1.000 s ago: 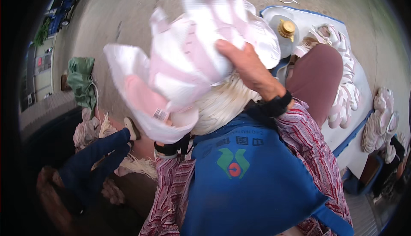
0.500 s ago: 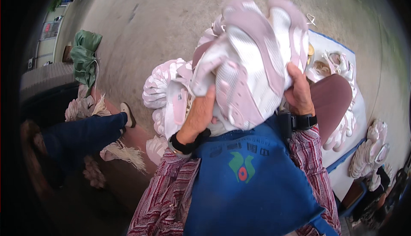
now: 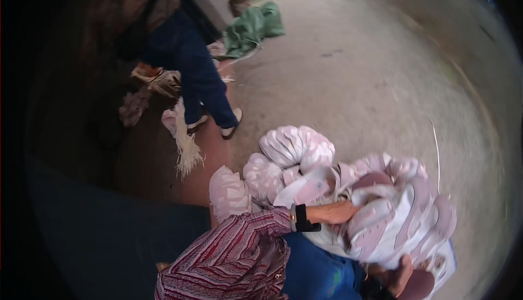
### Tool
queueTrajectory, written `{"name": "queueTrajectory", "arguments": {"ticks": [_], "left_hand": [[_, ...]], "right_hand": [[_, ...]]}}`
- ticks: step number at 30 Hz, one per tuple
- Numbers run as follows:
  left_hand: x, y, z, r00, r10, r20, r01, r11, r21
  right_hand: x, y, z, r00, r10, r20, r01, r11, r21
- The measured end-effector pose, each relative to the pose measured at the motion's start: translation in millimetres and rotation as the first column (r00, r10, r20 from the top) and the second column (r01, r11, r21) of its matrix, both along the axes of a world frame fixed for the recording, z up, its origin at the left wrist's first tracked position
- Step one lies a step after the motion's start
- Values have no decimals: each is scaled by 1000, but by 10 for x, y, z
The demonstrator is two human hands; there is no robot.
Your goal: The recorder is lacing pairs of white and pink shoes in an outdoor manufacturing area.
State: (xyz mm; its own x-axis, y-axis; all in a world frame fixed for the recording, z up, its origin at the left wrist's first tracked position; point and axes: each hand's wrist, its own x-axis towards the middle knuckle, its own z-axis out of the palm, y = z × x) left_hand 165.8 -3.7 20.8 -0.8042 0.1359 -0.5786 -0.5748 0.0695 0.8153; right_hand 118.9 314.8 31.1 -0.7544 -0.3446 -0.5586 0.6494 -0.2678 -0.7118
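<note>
Head view: both hands on a bundle of pink-and-white sneakers above a concrete floor.

Head view detail: left hand (image 3: 338, 213), wrist in a black band, is buried in the bundle of pink-and-white sneakers (image 3: 397, 218), grip closed on it. Right hand (image 3: 402, 275) clasps the bundle's lower edge from beneath. More pale pink sneakers (image 3: 294, 147) lie heaped just beside the bundle on the floor (image 3: 370, 66). Another person's leg in dark blue trousers (image 3: 201, 82) stands well apart, near a green cloth (image 3: 253, 28) and a tangle of white laces (image 3: 188, 150).
</note>
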Motion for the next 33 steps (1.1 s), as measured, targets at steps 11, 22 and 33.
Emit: {"name": "queueTrajectory", "arguments": {"ticks": [11, 22, 33], "left_hand": [[-1161, -381, 725, 960, 175, -219, -15, 812, 583], [-1484, 80, 662, 994, 93, -59, -55, 882, 467], [-1488, -110, 834, 1000, 17, 11, -20, 783, 622]], "right_hand": [[-391, -213, 246, 955, 224, -196, -186, 963, 193], [-363, -193, -161, 542, 461, -703, -53, 854, 518], [-436, -388, -11, 962, 203, -183, -168, 968, 188]]}}
